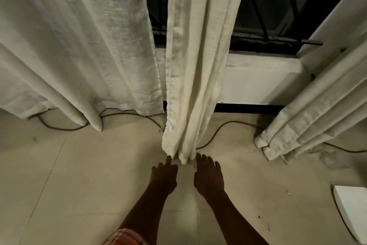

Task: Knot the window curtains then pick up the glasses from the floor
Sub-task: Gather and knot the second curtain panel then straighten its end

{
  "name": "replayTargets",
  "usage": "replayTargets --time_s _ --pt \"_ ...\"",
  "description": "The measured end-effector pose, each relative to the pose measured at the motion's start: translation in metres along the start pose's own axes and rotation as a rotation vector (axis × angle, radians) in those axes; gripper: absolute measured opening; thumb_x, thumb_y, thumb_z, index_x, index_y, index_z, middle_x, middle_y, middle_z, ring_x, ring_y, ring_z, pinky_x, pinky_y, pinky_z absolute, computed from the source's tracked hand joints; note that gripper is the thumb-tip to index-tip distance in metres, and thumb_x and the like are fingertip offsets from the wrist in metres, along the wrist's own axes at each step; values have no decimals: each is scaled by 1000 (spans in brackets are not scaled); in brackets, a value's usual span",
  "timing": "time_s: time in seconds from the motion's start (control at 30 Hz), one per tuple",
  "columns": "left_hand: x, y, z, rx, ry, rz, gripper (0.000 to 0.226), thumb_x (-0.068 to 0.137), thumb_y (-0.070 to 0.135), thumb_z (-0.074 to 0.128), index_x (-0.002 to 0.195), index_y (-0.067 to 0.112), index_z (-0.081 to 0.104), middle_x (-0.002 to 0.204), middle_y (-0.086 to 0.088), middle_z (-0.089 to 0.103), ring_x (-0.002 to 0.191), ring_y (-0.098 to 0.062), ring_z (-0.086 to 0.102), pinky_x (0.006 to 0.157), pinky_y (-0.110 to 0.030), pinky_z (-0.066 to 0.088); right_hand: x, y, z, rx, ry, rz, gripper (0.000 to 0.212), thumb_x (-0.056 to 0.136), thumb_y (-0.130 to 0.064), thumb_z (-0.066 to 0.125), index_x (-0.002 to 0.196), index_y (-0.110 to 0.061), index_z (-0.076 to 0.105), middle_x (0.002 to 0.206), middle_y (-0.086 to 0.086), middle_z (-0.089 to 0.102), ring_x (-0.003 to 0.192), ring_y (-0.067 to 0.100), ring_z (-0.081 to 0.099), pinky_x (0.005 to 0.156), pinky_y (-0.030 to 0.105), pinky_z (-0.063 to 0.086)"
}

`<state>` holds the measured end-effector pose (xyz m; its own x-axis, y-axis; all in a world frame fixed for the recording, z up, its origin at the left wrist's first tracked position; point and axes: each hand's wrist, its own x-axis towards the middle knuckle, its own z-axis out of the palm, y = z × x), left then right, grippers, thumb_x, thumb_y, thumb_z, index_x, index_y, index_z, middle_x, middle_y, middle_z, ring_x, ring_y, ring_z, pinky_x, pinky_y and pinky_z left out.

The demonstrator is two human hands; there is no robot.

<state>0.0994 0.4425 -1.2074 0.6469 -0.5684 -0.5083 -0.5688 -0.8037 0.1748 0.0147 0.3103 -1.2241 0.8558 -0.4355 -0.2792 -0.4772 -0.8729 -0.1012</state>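
Three cream curtain panels hang in front of a dark window. The middle curtain is bunched into folds, and its hem ends just above the floor. My left hand reaches to the hem from below, fingertips touching its left corner, fingers apart and holding nothing. My right hand lies just right of the hem, fingers spread and empty. The left curtain hangs wide and flat. Over on the right, the third curtain is gathered into pleats. No glasses are in view.
A dark cable snakes along the tiled floor behind the curtains. A white box-like device with a small green light sits at the lower right. The white sill wall and barred window are behind.
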Motion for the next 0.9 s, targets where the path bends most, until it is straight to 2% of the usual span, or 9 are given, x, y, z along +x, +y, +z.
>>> replayTargets --time_s 0.07,0.23,0.33,0.43,0.57,0.7,0.9 --pt "-20 -8 -26 -47 97 -19 48 94 17 50 140 19 36 158 -9 9 134 -28 33 111 -45 29 -7 -11 -25 13 95 36 76 69 -18 76 139 -10 47 134 12 57 126 31 52 102 47 43" --pt "-81 -21 -114 -81 373 14 55 95 19 45 146 21 26 159 -8 4 144 -30 13 117 -47 14 -50 -41 -114 57 202 52 75 85 -18 60 149 -4 24 154 18 29 144 34 24 116 46 22" --pt "-99 -27 -163 -20 505 52 56 92 18 48 144 17 30 158 -13 13 143 -33 18 115 -48 18 -56 -56 -157 45 251 55 77 85 -21 59 150 -2 22 154 19 29 144 35 22 117 47 22" --pt "-106 -34 -191 33 597 60 55 87 15 54 140 13 41 154 -17 25 137 -38 31 110 -54 27 -51 -71 -192 90 285 20 78 87 -22 58 151 -3 18 156 18 24 145 35 18 118 46 19" --pt "-110 -27 -206 65 555 71 56 90 17 49 144 16 33 157 -15 17 141 -35 23 113 -53 20 -49 -77 -218 65 286 -45 74 93 -26 51 152 -4 12 159 16 12 148 32 6 118 43 7" --pt "-107 -22 -214 29 564 59 54 90 17 49 142 15 37 156 -16 20 140 -37 25 112 -54 21 -41 -76 -231 48 310 -83 73 91 -24 53 151 -2 18 158 16 17 147 34 9 118 46 11" --pt "-106 -37 -223 28 490 -27 58 94 22 45 147 19 24 159 -12 8 144 -33 14 115 -51 13 -19 -85 -245 37 260 -108 75 95 -29 48 153 -6 4 161 13 5 148 29 0 119 42 3"
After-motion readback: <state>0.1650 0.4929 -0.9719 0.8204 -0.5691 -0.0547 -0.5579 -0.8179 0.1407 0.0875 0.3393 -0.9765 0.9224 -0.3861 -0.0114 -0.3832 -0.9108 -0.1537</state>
